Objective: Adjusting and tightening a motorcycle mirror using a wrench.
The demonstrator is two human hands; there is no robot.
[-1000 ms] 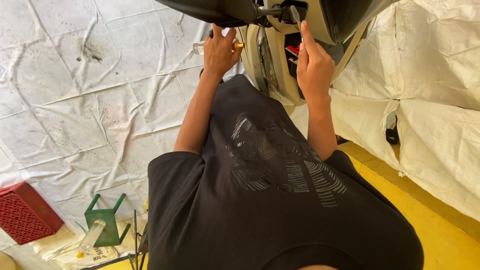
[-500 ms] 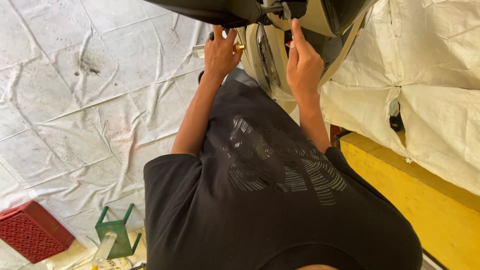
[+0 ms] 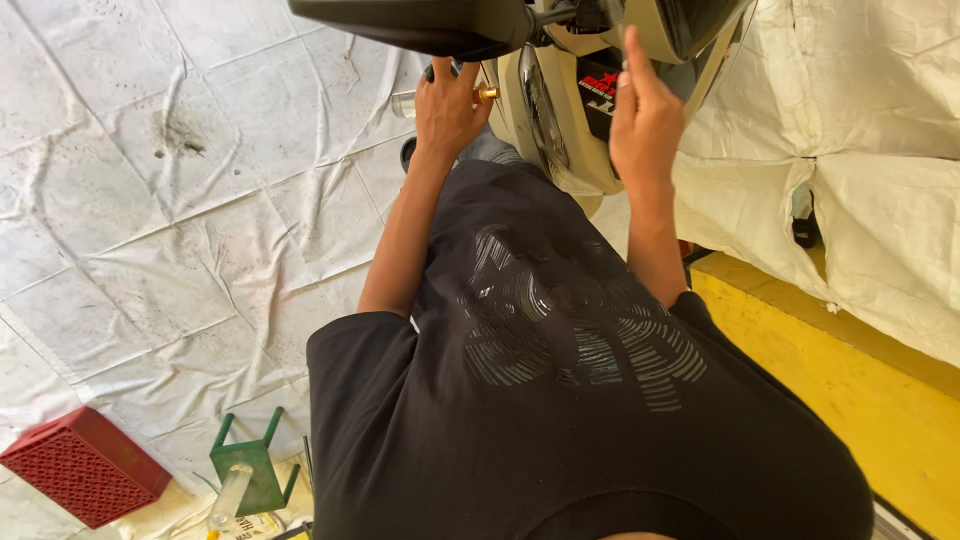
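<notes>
White tarps (image 3: 150, 220) covered the floor below my hands; my left hand (image 3: 448, 108) gripped a brass-tipped tool (image 3: 486, 94), my right hand (image 3: 645, 118) pressed half-open against the scooter (image 3: 560, 120).

Daylight falls on a floor covered with creased, stained white sheeting (image 3: 150, 200), a yellow strip of floor (image 3: 840, 390) runs along the lower right, and more white sheeting (image 3: 870, 160) hangs at the upper right.
</notes>
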